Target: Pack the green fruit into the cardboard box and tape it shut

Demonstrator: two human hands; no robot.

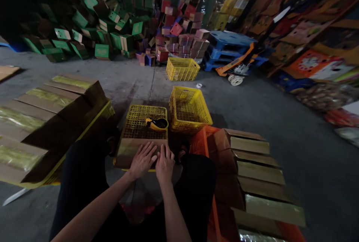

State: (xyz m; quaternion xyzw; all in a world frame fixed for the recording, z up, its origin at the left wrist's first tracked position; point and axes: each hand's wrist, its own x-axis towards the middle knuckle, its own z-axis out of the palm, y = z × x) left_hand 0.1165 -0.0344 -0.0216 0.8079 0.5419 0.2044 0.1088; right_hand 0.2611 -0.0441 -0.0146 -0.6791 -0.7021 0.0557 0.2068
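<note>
- Right below me, both forearms run up from the bottom edge, over dark-clad knees.
- My left hand (143, 159) lies flat on a piece of folded brown cardboard (131, 152), fingers spread — pressing, not gripping anything.
- My right hand (165, 162) sits just beside it, touching it at the thumb side, fingers also laid out loose on the cardboard's near edge, nothing clenched.
- That cardboard rests on the near part of an upturned yellow plastic crate (143, 120), straight ahead between my knees.
- On the crate's far right corner lies a yellow-handled tape dispenser (156, 123), well clear of my fingers.
- Just right of that crate, an upright yellow basket crate (189, 109), tilted a little.
- To my right, an orange crate (200, 143) with a fanned row of flat cardboard blanks (258, 174) leaning along it.
- To my left, a bigger stack of flattened cartons (47, 122), bound with a yellow strap.
- Farther out on the grey concrete floor (280, 122), another yellow crate (183, 69) and a small tape roll (199, 85).
- At the back — heaps of green boxes (84, 28), red and pink boxes (179, 28), and blue pallets (230, 47).
</note>
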